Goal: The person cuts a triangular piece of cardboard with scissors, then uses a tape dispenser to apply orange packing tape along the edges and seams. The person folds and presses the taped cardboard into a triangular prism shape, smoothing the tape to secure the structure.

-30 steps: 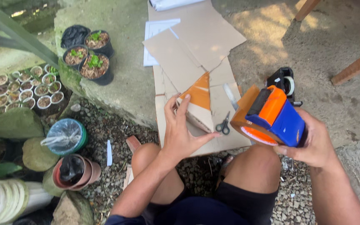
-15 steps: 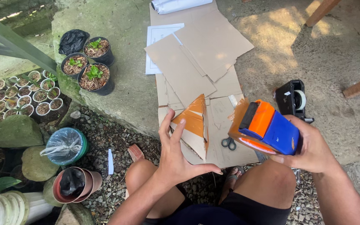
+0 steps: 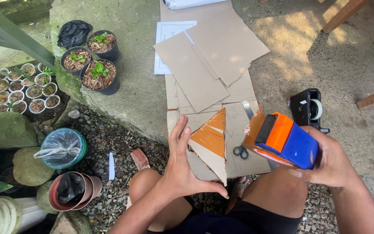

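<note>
**Q:** Looking down from the head view, what is held in each hand?

**A:** A cardboard pyramid (image 3: 211,145), partly covered in brown packing tape, is steadied by the left hand (image 3: 182,167). The fingers are spread wide and laid flat against its left face, while the thumb is stretched under its lower edge. An orange and blue tape dispenser (image 3: 284,141) is gripped by the right hand (image 3: 332,162), the fingers being wrapped closed around its blue body. The dispenser is held just to the right of the pyramid, apart from it.

**Q:** Where is the pyramid located?

**A:** It is held upright above the knees, over the near edge of a layer of flat cardboard sheets (image 3: 213,65) spread on the concrete ground (image 3: 347,73). Small scissors (image 3: 240,151) are seen lying on the cardboard between pyramid and dispenser, and a metal ruler (image 3: 247,109) is seen just beyond them.

**Q:** What else is shown in this view?

**A:** A black tape dispenser (image 3: 306,108) with a clear roll is placed on the concrete behind the right hand. A white printed sheet (image 3: 167,37) is partly covered by cardboard. To the left, three black pots with seedlings (image 3: 94,63) are set on a stone slab, beside a black plastic bag (image 3: 73,32). Rows of small seedling cups (image 3: 18,89) are seen at the far left. On the gravel, a tub covered in plastic film (image 3: 61,147) and stacked terracotta-coloured pots (image 3: 72,190) are found.
</note>
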